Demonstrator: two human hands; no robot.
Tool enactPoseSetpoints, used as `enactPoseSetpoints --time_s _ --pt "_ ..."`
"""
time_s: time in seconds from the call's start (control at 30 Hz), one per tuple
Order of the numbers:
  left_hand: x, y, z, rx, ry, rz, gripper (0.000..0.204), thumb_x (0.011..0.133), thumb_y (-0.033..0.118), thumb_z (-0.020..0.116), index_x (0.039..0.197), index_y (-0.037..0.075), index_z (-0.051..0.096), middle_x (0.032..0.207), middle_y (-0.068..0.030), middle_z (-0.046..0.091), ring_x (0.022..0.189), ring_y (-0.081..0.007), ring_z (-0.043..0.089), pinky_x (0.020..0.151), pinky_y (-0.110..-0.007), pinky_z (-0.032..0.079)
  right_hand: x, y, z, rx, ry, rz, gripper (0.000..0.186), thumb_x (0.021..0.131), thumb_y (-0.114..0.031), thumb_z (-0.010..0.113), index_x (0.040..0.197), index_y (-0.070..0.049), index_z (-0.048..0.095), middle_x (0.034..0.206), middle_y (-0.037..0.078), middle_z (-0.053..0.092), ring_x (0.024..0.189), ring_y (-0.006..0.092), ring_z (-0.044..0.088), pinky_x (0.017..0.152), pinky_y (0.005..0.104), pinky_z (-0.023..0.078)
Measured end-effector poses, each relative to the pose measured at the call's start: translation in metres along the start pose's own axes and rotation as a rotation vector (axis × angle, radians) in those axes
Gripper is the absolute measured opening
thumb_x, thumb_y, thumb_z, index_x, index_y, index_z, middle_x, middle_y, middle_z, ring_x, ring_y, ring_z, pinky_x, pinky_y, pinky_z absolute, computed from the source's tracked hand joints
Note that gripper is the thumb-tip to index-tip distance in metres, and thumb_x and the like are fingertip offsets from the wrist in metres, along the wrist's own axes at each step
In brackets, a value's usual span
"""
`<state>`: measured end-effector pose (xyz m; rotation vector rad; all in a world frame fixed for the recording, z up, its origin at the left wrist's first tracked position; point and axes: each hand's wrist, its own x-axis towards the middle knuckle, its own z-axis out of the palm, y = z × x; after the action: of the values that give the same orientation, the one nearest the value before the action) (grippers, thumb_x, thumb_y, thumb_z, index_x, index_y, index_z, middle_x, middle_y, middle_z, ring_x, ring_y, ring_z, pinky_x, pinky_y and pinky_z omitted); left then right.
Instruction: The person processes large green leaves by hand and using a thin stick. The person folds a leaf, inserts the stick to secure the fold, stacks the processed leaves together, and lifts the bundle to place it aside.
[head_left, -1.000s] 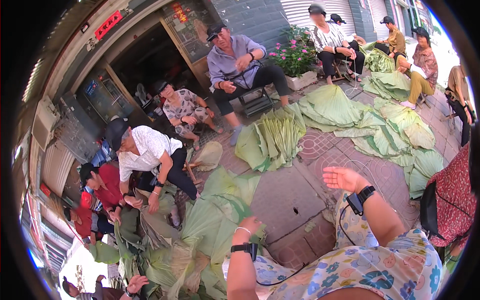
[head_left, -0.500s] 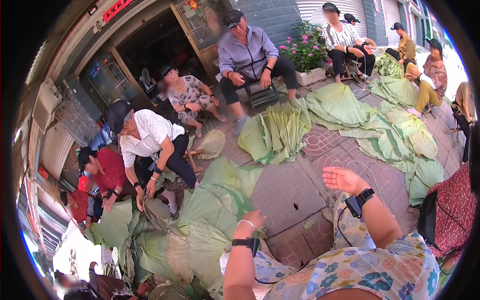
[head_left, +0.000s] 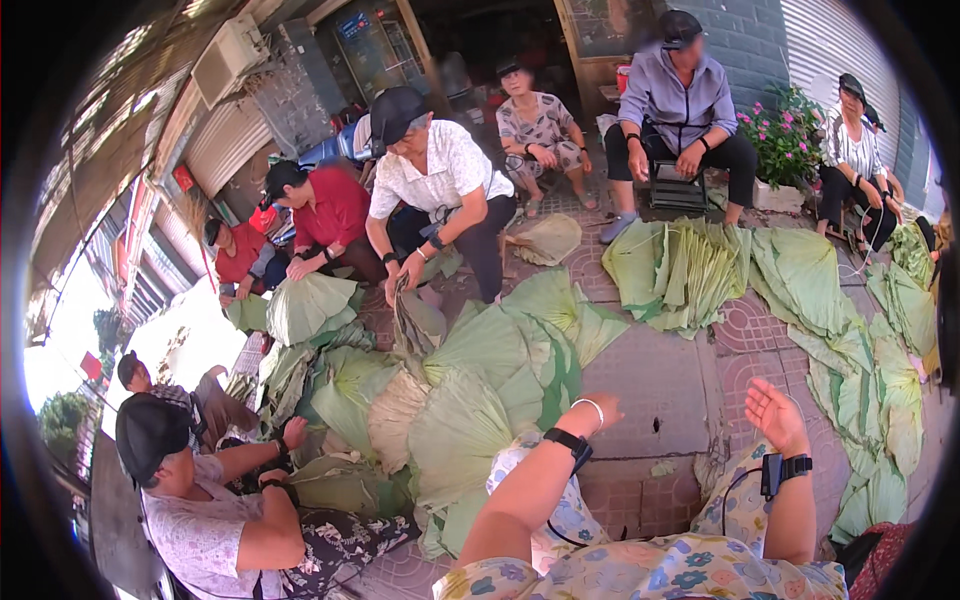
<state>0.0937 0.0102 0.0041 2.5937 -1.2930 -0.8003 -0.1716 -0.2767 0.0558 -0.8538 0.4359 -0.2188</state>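
Left hand hovered open, palm down, over edge of lotus leaf pile on brick pavement, holding nothing. Right hand raised, fingers spread, empty, above bare pavement, well apart from folded leaf stack. Person in white shirt bent over pile's far side, gripping leaf.
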Motion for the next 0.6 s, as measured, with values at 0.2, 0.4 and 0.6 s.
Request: enactPoseSetpoints --time_s 0.2,0.4,0.6 --pt "-0.002 0.013 -0.009 -0.001 0.014 -0.019 0.036 0.085 0.030 0.057 0.103 -0.001 0.065 0.107 -0.0210 0.063 0.099 -0.0362 0.061 0.087 -0.043 0.048 -0.005 -0.003 0.005 -0.099 0.063 0.002 0.037 0.094 -0.027 0.048 0.125 -0.007 0.050 0.102 0.002 0.061 0.092 0.0150 0.058 0.082 0.0316 0.047" --pt "-0.013 0.017 -0.016 -0.018 0.034 -0.038 0.037 0.083 0.032 0.059 0.095 -0.003 0.066 0.096 -0.0214 0.065 0.091 -0.0371 0.062 0.081 -0.044 0.049 0.000 -0.010 0.074 -0.283 -0.106 0.028 0.034 0.095 -0.026 0.047 0.121 -0.005 0.052 0.100 0.004 0.061 0.089 0.0144 0.059 0.079 0.0286 0.048" --pt "0.007 0.026 -0.004 -0.082 0.106 -0.048 0.052 0.079 0.029 0.065 0.121 0.000 0.054 0.107 -0.0215 0.063 0.098 -0.0354 0.062 0.084 -0.042 0.049 0.053 0.014 0.134 -0.632 -0.348 0.146 0.028 0.095 -0.023 0.048 0.116 -0.004 0.054 0.098 0.006 0.061 0.088 0.0147 0.059 0.078 0.0285 0.048"
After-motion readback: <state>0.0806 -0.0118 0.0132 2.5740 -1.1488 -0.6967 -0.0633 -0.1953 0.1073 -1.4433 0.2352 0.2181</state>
